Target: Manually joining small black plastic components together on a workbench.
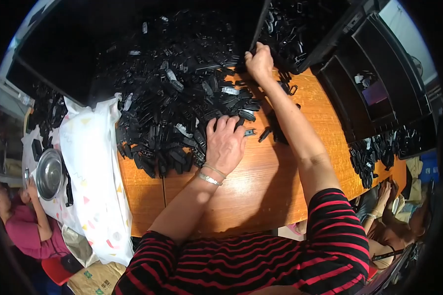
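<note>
While the wooden table [241, 189] leaves bare wood along its near edge, a black bin [262, 23] sits beyond, its edge gripped by the right hand [260, 64]. The heap of black parts [150, 123] spreads left of that hand — the left hand [225, 145] bends over its near border, grip hidden.

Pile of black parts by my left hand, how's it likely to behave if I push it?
The pile of black parts would probably spread and shift rather than move as one, since pieces lie loose and overlapping. Edge pieces may slide easily, as the wooden table looks shiny. Pieces look small and hard, so likely stiff and light.
</note>
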